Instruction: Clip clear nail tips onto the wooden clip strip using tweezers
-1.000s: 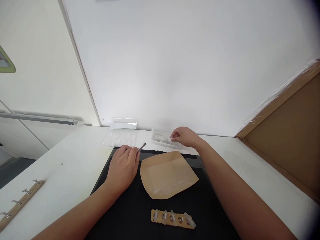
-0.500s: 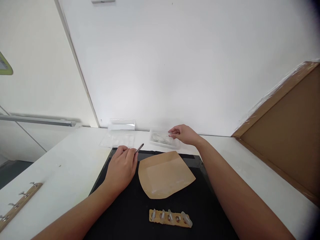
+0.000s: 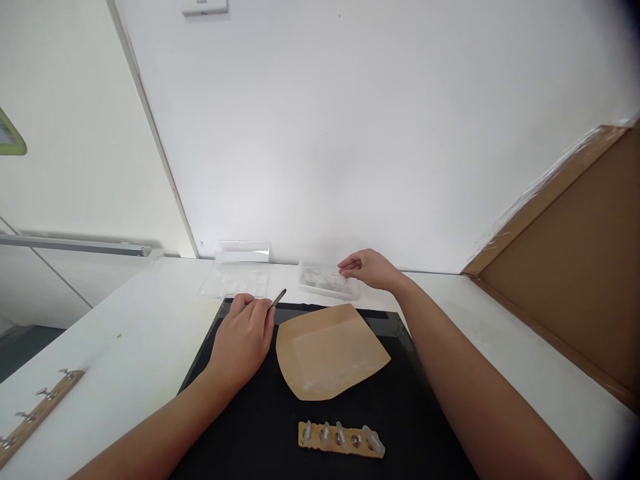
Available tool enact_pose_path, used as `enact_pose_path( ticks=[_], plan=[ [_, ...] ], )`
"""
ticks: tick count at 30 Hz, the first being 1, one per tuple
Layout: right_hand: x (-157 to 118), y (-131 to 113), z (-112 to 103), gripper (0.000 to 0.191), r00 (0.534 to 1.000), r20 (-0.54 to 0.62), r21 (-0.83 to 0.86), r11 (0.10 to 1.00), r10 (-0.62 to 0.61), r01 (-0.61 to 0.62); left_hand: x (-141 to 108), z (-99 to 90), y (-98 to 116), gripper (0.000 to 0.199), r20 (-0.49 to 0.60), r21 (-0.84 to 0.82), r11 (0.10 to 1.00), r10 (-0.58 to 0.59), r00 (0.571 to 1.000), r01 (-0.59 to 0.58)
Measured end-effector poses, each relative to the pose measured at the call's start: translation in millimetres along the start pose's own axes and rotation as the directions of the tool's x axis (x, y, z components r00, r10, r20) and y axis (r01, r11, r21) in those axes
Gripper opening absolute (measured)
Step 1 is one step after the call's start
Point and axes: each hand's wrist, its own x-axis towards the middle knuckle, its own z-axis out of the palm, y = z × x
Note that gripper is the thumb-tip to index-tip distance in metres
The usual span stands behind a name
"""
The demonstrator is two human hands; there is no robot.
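My left hand (image 3: 243,337) rests on the black mat (image 3: 240,433), closed around a slim dark metal tool (image 3: 277,298) whose end sticks out past the fingers. My right hand (image 3: 371,268) hovers at the right end of a clear plastic box (image 3: 327,293) holding many small translucent pieces. Its thumb and fingertips are brought together; whatever lies between them is too small to make out. A tan sheet (image 3: 333,353) lies on the mat between my arms. Closer to me is a short tan strip (image 3: 341,440) with metal discs and several translucent pieces like false nails.
Left of the box stands an open clear plastic case (image 3: 237,279) with its lid raised against the wall. A wooden strip (image 3: 43,413) with several metal stands lies on the white table (image 3: 135,333) at left. At right leans a brown wood-framed board (image 3: 565,267).
The view has shifted very slightly. My right hand stays over the box's right end with almost no movement, and my left hand keeps its hold on the metal tool.
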Motion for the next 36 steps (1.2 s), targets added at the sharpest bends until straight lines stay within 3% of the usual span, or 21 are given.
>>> enact_pose_path(
  ticks=[5, 13, 20, 24, 29, 32, 36],
  plan=[
    [-1, -1, -1, 0.028, 1.000, -0.004, 0.012, 1.000, -0.014, 0.014, 0, -1.2, 1, 0.007, -0.022, -0.010, 1.000, -0.007, 1.000, 0.007],
    [-5, -3, -3, 0.020, 0.998, 0.006, 0.020, 0.997, -0.070, 0.070, 1, -1.9, 1, 0.008, -0.041, -0.028, 1.000, -0.003, 0.999, 0.002],
    [-10, -11, -5, 0.026, 0.992, 0.008, 0.094, 0.988, -0.123, 0.122, 0, -2.0, 1, 0.008, -0.037, -0.029, 0.999, -0.020, 0.999, 0.019],
    [-17, -26, -2, 0.029, 0.981, 0.065, 0.170, 0.971, -0.183, 0.169, 0, -0.8, 2, 0.014, -0.040, -0.109, 0.989, -0.108, 0.993, 0.103],
    [-35, -62, 15, 0.031, 0.928, 0.171, 0.350, 0.901, -0.332, 0.258, -5, 2.3, 0, 0.043, 0.017, -0.321, 0.898, -0.313, 0.950, 0.302],
    [-50, -84, 27, 0.030, 0.874, 0.240, 0.435, 0.852, -0.423, 0.293, -8, 4.8, -2, 0.045, -0.009, -0.473, 0.846, -0.283, 0.959, 0.245],
    [-66, -101, 37, 0.028, 0.830, 0.276, 0.488, 0.815, -0.485, 0.313, -8, 2.4, -1, 0.033, -0.064, -0.510, 0.856, -0.138, 0.988, 0.087]
  ],
)
